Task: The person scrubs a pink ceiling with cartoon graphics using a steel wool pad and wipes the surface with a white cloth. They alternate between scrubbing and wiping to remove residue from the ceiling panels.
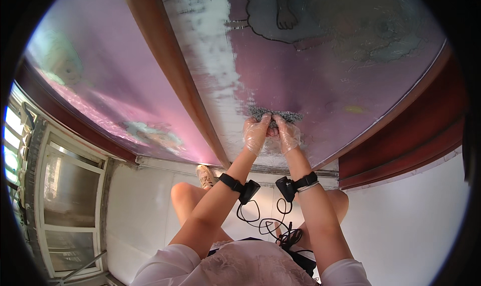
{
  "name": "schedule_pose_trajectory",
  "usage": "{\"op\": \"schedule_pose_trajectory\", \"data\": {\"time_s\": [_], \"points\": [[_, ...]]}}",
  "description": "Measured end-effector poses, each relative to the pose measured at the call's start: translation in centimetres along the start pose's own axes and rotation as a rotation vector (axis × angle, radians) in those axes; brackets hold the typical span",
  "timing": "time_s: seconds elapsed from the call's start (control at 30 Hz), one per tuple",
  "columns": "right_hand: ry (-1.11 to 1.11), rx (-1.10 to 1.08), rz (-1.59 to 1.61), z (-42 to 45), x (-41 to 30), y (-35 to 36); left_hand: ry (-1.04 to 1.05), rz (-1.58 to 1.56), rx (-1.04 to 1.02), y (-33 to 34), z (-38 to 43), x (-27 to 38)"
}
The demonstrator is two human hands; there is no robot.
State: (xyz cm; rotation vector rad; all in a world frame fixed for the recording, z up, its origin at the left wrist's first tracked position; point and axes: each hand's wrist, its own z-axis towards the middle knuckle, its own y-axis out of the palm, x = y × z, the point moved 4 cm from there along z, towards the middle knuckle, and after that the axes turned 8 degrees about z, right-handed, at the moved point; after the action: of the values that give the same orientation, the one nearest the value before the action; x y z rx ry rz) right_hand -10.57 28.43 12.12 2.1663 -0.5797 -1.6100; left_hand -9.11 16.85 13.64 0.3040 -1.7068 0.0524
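Both hands wear clear plastic gloves and meet on a grey, shaggy scrubbing pad (291, 116). My left hand (256, 130) grips its left part, and my right hand (287, 132) grips the right, with the thumbs close together. The pad lies against a large panel (270, 72) bearing a pink-purple picture with cartoon figures. Left of the pad, a pale, streaky strip (214, 60) runs along the panel where the colour is thin or gone. The pad's underside is hidden.
A brown wooden bar (176, 60) divides this panel from another pink panel (94, 30). A dark red board (417, 124) stands at right, a white-framed window (71, 196) at lower left. Black cables (289, 235) hang between my forearms, which carry strapped black devices (248, 192).
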Motion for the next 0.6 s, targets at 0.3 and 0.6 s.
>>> {"op": "schedule_pose_trajectory", "data": {"time_s": [0.3,0.6], "points": [[-0.010,-0.069,0.078,0.5,-1.6,0.9,0.076,-0.004,-0.002,0.2,0.3,1.9],[0.181,0.063,-0.098,-0.7,0.0,0.7,-0.062,0.175,0.129,-0.9,-0.3,0.0]]}}
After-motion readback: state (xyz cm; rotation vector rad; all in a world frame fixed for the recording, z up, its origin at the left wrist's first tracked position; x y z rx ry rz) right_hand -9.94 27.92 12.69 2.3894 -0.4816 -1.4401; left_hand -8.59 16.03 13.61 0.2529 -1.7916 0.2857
